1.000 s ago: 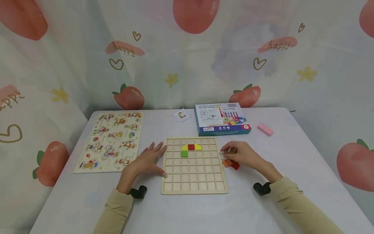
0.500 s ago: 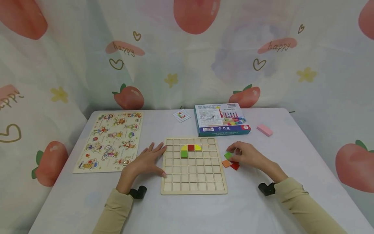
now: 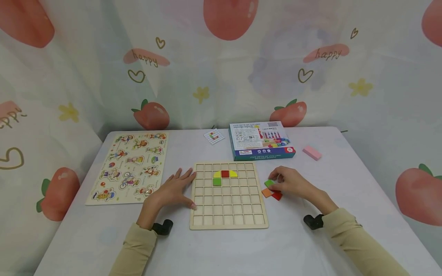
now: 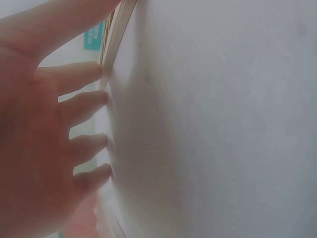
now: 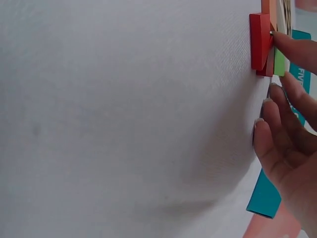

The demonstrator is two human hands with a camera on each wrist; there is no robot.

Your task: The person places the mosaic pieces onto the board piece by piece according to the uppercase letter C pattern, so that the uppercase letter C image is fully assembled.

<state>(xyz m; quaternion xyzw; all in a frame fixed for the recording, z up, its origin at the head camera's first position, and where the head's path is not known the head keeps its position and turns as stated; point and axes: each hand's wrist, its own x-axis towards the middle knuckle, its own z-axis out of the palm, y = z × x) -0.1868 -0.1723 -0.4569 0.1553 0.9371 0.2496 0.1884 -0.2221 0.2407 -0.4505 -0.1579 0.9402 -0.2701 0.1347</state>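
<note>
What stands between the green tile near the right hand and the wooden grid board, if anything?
Nothing visible in the head view. The green tile is just right of the grid board, at the right hand. The orange tile and red pieces lie nearer the person, beside that short path.

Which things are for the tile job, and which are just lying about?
Probably for the job:
grid
placed tiles
loose tiles
card, maybe, as it shows a coloured pattern

Seemingly just lying about:
picture board
box
pink block
</note>
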